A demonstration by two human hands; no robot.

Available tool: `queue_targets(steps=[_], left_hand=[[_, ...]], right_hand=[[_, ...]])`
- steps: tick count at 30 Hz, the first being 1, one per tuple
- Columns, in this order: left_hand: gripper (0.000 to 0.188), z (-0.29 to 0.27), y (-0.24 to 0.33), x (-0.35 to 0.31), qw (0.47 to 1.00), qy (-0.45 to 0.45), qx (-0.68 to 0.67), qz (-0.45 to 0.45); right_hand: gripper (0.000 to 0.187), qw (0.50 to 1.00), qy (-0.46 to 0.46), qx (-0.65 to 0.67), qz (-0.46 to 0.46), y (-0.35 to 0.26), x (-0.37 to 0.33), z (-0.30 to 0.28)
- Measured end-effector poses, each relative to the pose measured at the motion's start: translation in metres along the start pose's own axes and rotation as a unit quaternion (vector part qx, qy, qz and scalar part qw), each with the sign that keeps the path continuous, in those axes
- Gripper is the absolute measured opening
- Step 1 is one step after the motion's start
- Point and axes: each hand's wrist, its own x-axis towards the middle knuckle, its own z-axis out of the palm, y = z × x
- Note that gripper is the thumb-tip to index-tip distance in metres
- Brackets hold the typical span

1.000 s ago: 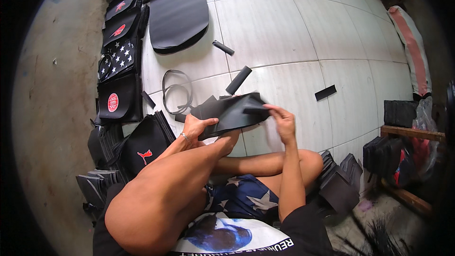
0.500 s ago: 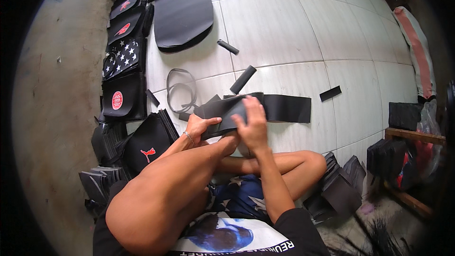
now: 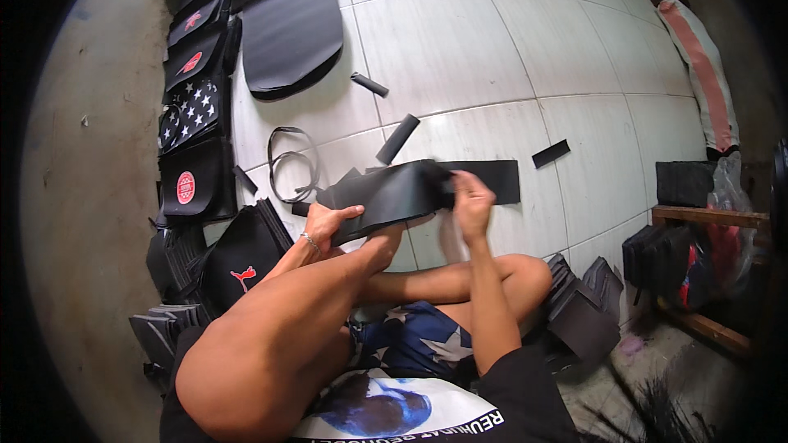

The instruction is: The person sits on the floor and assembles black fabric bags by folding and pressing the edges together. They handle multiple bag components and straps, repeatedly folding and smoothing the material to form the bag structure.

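Observation:
My left hand (image 3: 328, 221) grips the left end of a wide black leather-like strip (image 3: 398, 197), thumb pressed on top. Closed on the strip's right end, my right hand (image 3: 474, 201) holds it up so the piece bows in the middle; blur softens that edge. The strip passes just above my foot (image 3: 386, 238). Beneath and beyond it lies another flat black strip (image 3: 505, 183) on the tiles. A thin dark cord (image 3: 316, 168) is coiled just left of the strips.
Small rolled black pieces (image 3: 398, 139) lie on the tiled floor ahead. Stacked black bag flaps (image 3: 293, 29) and printed black bags (image 3: 197, 180) line the left side. At right stand a wooden frame (image 3: 710, 216), a bundle of black pieces (image 3: 587, 312) and a long white-and-pink sack (image 3: 698, 74).
My right hand has gone from lying flat on the strip to grasping its right end and lifting it. The left hand keeps its hold. The whole view has shifted slightly.

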Motion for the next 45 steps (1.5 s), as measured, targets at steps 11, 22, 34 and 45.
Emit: queue_targets(steps=[11,22,34,45], left_hand=[[0.032,0.007,0.002,0.002,1.000,0.000,-0.002,0.017],[0.034,-0.028,0.033,-0.004,0.995,-0.050,0.022,0.078],[0.039,-0.026,0.005,0.030,0.992,-0.108,-0.026,0.057],[0.034,-0.021,0.015,0.017,0.997,-0.061,0.005,0.053]], right_hand=[[0.022,0.933,0.211,-0.262,-0.130,0.031,0.012,-0.088],[0.058,0.826,-0.154,-0.539,-0.061,0.061,-0.002,-0.076],[0.065,0.838,-0.200,-0.456,-0.226,-0.012,-0.033,0.101],[0.036,0.878,-0.180,-0.380,-0.229,0.013,-0.028,0.102]])
